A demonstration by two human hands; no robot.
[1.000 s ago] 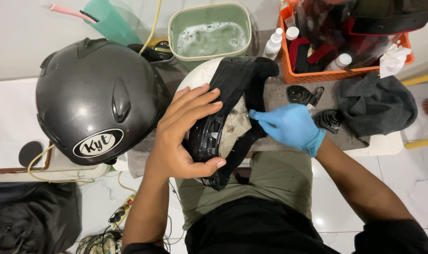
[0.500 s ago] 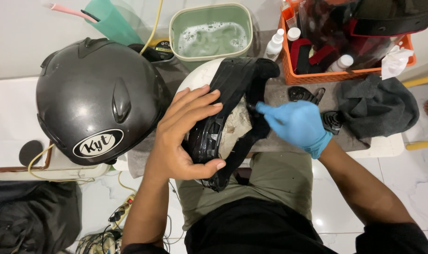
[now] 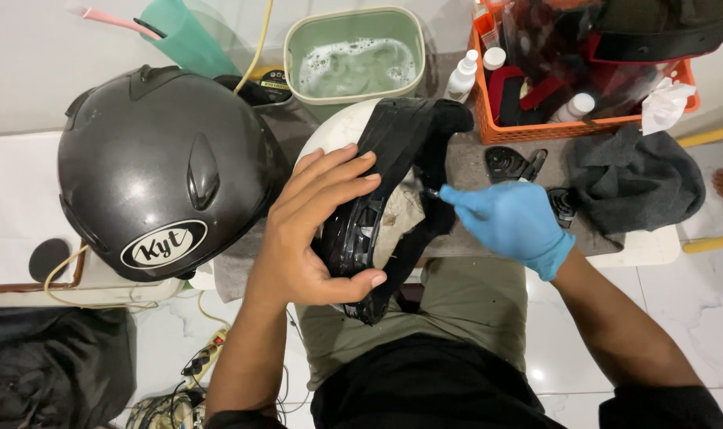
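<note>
My bare left hand [image 3: 314,230] grips a black curved helmet part [image 3: 393,151], thumb under its lower edge and fingers spread over its outer face. It rests over a white rounded piece [image 3: 329,135] on my lap. My right hand [image 3: 512,222] wears a blue glove and pinches a small thin tool, whose tip touches the inner side of the black part near a stained pale patch [image 3: 397,218]. The tool itself is mostly hidden by the glove.
A dark grey full-face helmet [image 3: 158,171] sits at the left. Behind are a green tub of soapy water [image 3: 355,56], an orange basket [image 3: 584,127] of bottles, a grey cloth [image 3: 635,179] and small black parts [image 3: 512,163]. Cables lie on the floor.
My gloved right hand has shifted slightly up and right along the inner edge of the black part. My left hand keeps the same grip.
</note>
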